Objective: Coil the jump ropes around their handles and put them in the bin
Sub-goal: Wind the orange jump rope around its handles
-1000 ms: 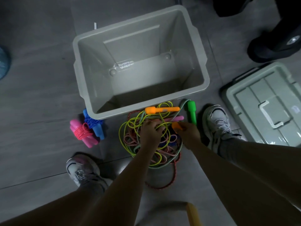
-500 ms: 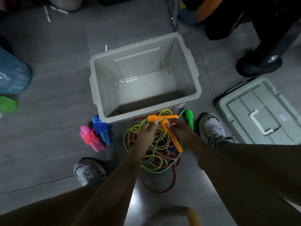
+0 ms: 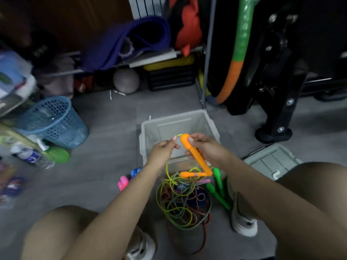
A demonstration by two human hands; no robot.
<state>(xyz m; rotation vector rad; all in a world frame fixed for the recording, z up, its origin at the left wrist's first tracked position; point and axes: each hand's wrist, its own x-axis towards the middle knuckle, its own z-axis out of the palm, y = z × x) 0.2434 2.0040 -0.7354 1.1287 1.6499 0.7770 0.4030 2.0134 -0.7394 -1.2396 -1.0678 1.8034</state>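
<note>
- Bottles lie on the floor at far left, beside a green one, with a blue mesh basket standing just behind them.
- Pink handles and blue handles lie on the floor just left of the left forearm, partly hidden by it.
- The left hand is raised in front of the bin, its fingers pinching the yellow-green rope close to where it leaves the orange handle's top.
- The grey bin stands open on the floor behind both hands; nothing shows on the part of its inside that the hands leave visible.
- The tangle of ropes lies on the floor between the two shoes, in front of the bin, with a second orange handle resting on its far edge.
- The right hand grips the orange handle, thumb and fingers curled round it; the handle slants down to the right.
- Green handles lie just right of the tangle, beside the right shoe.
- The bin lid lies flat on the floor at right.
</note>
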